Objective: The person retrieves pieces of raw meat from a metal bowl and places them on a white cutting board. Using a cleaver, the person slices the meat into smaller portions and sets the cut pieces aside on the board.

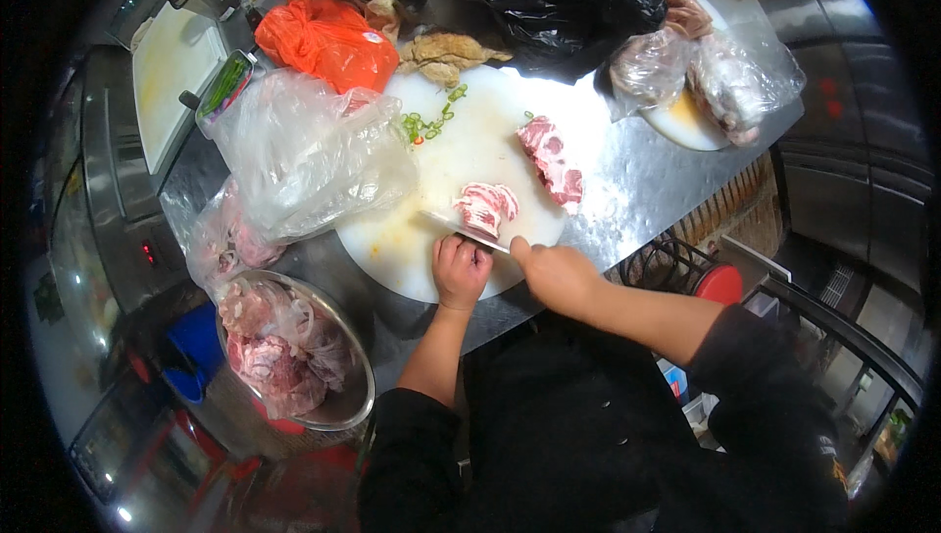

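Note:
My right hand [562,277] grips the handle of a kitchen knife [474,235], its blade slanting across the near part of a round white cutting board [390,253]. Directly behind the blade lies a small stack of sliced raw meat [485,208], marbled red and white. On the near side of the blade is my left hand [462,273], its fingers curled close to the steel; whatever may be under them is hidden. A larger piece of raw meat [553,164] rests at the board's right edge. Chopped green pepper rings [430,123] are scattered farther back.
Clear plastic bags [309,154] overlap the board's left side. A metal bowl of raw meat [360,393] stands at lower left. Behind the board are an orange plastic bag [327,40] and a black plastic bag [566,11]. Bagged meat [735,84] sits at the back right.

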Demonstrator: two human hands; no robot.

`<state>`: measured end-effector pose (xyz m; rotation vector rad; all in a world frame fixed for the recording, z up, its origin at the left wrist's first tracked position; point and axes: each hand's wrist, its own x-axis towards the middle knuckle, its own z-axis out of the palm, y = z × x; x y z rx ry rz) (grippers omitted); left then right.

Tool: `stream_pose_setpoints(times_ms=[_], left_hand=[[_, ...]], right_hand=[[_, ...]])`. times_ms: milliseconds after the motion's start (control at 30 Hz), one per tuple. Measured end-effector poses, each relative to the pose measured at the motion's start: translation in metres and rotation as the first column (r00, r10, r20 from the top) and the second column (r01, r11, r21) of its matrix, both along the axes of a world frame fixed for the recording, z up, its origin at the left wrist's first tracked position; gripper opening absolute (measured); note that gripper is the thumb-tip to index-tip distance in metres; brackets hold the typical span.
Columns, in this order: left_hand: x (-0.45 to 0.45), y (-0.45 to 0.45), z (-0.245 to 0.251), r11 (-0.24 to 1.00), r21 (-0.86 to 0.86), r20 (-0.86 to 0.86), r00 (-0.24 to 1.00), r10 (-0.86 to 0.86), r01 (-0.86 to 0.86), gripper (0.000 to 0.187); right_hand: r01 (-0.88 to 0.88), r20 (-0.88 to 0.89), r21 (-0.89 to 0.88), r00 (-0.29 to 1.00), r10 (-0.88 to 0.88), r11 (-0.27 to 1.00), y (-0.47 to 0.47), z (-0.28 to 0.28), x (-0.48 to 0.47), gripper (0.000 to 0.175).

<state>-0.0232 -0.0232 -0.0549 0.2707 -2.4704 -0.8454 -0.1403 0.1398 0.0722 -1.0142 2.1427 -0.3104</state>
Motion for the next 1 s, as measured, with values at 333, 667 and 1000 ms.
stream_pose_setpoints(times_ms=[333, 667, 1000], left_hand=[[-0.005, 0.000, 0.006, 0.999, -0.037, -0.022, 1.000, 0.019, -0.020, 0.037], [-0.004, 0.001, 0.001, 0.999, -0.016, -0.026, 0.999, 0.044, -0.044, 0.036], [-0.006, 0.000, 0.007, 1.000, 0.014, 0.071, 0.997, 0.014, -0.016, 0.029]], right_hand=[[0.009, -0.001, -0.015, 1.000, -0.009, 1.000, -0.011, 0.013, 0.011, 0.015], [0.042, 0.099, 0.078, 0.994, -0.049, 0.996, -0.006, 0.019, 0.005, 0.015], [0.007, 0.071, -0.121, 0.997, 0.002, 0.993, -0.018, 0.016, -0.008, 0.017]])
